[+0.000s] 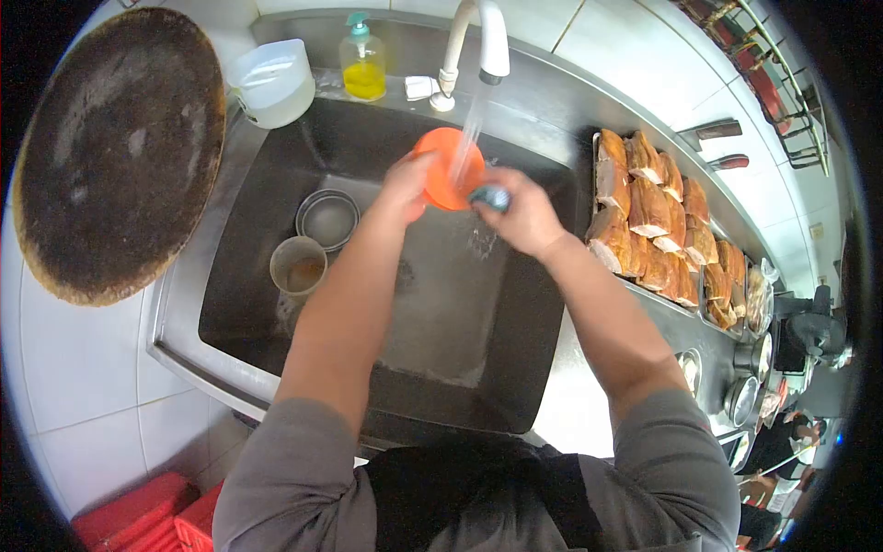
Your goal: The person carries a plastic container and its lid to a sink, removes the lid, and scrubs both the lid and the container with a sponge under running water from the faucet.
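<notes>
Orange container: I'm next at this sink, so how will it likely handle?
The orange container is probably slippery, since the water stream hits it. It looks fairly stiff: its outline is round though the left hand grips it. Its plastic look suggests light weight.

Sink between a disc on the left and a tray of food on the right.
Behind it, left to right: jug, soap bottle, tap. In it, left of centre, a cup sits before a tin. Under the tap, over the sink, a bowl is in the left hand, a scrubber in the right hand beside it.
</notes>
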